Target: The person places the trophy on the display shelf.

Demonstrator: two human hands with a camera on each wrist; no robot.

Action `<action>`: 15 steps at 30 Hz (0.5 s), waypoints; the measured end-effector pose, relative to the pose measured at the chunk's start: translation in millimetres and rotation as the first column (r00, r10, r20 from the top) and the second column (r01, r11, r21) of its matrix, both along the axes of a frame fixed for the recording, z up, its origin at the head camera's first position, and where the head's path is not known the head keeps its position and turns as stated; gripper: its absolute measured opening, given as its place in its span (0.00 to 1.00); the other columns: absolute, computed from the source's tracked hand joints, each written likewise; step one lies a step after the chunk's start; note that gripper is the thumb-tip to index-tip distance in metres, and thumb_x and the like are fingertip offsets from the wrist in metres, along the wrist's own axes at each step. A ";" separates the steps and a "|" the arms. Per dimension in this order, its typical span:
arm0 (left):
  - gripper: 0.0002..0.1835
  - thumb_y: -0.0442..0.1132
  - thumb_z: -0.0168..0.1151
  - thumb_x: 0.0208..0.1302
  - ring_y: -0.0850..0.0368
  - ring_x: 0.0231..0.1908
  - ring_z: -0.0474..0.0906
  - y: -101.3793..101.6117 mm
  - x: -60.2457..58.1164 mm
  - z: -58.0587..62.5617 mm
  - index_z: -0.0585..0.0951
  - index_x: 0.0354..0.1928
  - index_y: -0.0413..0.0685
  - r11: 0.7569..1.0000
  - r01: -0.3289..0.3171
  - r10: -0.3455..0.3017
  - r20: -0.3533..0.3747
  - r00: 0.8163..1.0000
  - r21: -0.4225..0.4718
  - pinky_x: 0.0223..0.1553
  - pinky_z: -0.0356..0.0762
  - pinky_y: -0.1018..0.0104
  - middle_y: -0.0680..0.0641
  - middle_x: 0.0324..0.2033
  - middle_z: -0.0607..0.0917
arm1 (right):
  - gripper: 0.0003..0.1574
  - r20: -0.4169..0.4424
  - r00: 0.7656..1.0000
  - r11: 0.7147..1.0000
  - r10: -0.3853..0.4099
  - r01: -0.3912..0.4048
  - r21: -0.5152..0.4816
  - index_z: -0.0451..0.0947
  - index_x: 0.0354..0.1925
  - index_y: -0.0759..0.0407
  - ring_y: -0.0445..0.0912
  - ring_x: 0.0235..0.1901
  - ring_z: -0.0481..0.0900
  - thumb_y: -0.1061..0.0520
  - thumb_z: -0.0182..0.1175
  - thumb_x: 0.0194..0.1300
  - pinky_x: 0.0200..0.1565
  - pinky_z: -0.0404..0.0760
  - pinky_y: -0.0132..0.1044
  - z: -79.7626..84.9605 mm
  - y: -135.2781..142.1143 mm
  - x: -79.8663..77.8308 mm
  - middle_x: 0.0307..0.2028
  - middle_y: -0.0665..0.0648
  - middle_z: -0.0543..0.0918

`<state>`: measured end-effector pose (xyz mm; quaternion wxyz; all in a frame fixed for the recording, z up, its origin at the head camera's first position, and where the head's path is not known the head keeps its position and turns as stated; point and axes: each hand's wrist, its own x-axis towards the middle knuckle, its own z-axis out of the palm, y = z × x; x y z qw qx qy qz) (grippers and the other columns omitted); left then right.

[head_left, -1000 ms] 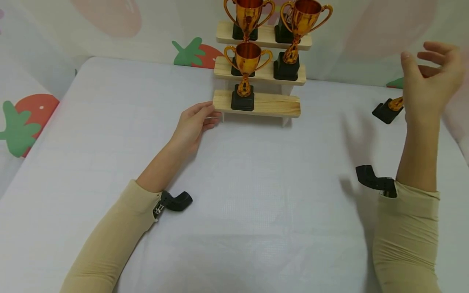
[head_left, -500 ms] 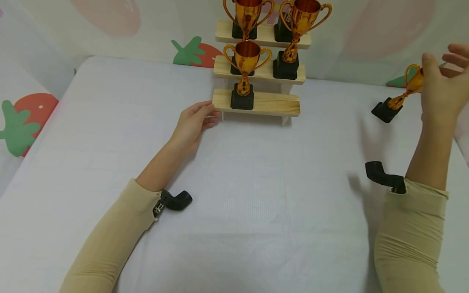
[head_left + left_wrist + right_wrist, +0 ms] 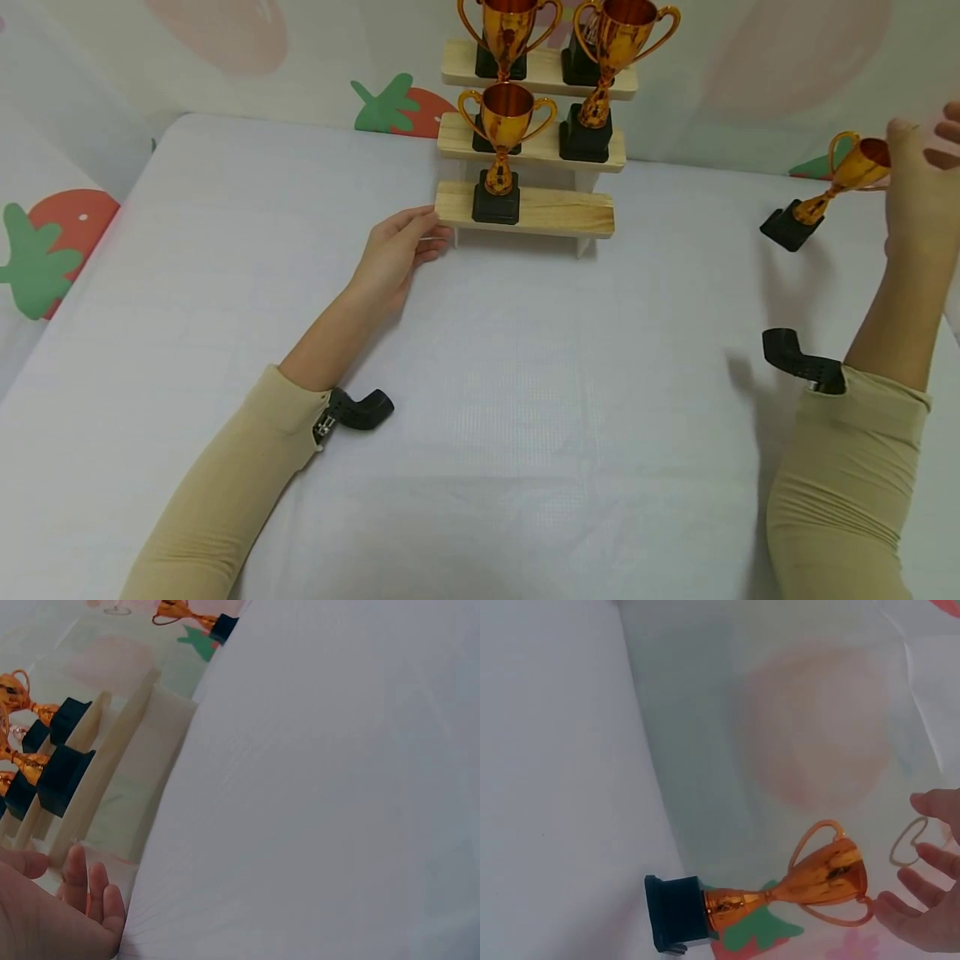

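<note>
My left hand (image 3: 392, 258) is at the left end of the bottom board of a three-tier wooden display shelf (image 3: 562, 212), thumb at the top and fingers below, gripping it. A gold trophy cup (image 3: 506, 121) on a black base stands on that board. More trophies stand on the upper tiers, including a gold trophy (image 3: 621, 42) at the middle tier's right. At the back right, a separate gold trophy (image 3: 817, 881) stands on the table. My right hand (image 3: 926, 196) is just right of its cup, fingers apart and loosely bent, fingertips close to the handle in the right wrist view.
A white cloth covers the table (image 3: 495, 375), whose back edge meets a wall sheet (image 3: 300, 92) printed with strawberries. Black wrist mounts (image 3: 363, 411) stick out from both sleeves. Table surface lies between the shelf and the lone trophy.
My right hand has moved to the right, past the lone trophy, uncovering its cup. That trophy has stayed in place. My left hand and the shelf have not moved.
</note>
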<state>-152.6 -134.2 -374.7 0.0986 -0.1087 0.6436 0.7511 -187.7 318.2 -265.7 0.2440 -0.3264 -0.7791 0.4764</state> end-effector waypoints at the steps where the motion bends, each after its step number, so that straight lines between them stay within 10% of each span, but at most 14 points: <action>1: 0.24 0.38 0.48 0.85 0.60 0.44 0.80 -0.1 -0.1 0.0 0.69 0.74 0.33 1.000 0.000 0.000 0.002 1.000 -0.001 0.54 0.77 0.69 0.53 0.39 0.82 | 0.31 0.013 1.000 1.000 -0.005 0.005 0.000 0.70 0.71 0.33 0.27 0.61 0.67 0.37 0.63 0.74 0.70 0.63 0.25 0.3 -0.7 -0.1 0.70 0.37 0.69; 15: 0.23 0.38 0.49 0.85 0.61 0.43 0.80 -0.5 -0.4 -0.4 0.69 0.74 0.33 1.000 -0.001 0.001 0.008 1.000 0.006 0.53 0.76 0.70 0.54 0.38 0.83 | 0.33 0.074 0.997 0.999 0.039 -0.039 -0.001 0.69 0.71 0.32 0.29 0.55 0.65 0.42 0.68 0.71 0.61 0.69 0.19 -15.8 14.3 -3.5 0.65 0.36 0.69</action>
